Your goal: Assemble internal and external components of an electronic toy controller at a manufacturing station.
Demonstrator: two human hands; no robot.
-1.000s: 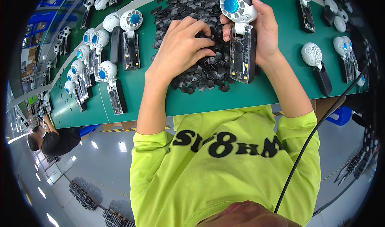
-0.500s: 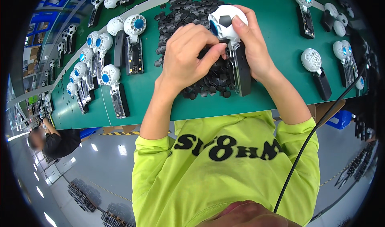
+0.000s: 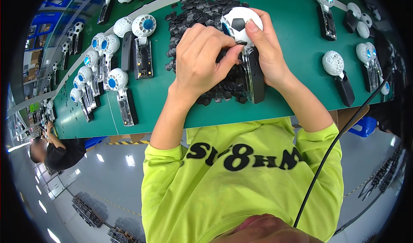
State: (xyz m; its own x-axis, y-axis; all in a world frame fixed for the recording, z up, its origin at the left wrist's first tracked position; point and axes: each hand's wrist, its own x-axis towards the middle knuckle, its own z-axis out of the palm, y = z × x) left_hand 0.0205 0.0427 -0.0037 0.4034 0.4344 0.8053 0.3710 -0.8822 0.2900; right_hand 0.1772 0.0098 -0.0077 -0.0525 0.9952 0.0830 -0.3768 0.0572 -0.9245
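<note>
My right hand (image 3: 270,56) is closed round the white, football-patterned head of a handheld fan (image 3: 255,77), its thumb on the ball. A black pentagon sits in the ball's upper face, and a blue disc shows on its left side. The fan's dark handle points down toward me. My left hand (image 3: 198,60) pinches a small black pentagon piece (image 3: 241,42) against the lower part of the ball, by the neck. Behind and below my hands spreads a pile of black pentagon pieces (image 3: 189,17).
On the green table (image 3: 167,110), several fans with open handles (image 3: 124,99) stand to the left. More lie at the right, among them a white-headed fan (image 3: 337,77). A black cable (image 3: 331,157) hangs across the right side. Another person (image 3: 60,150) is at the far left.
The fan has turned slightly in my right hand and shifted a little left. The black piece at my left fingertips now shows against the ball. Fans at the upper left have shifted slightly right.
</note>
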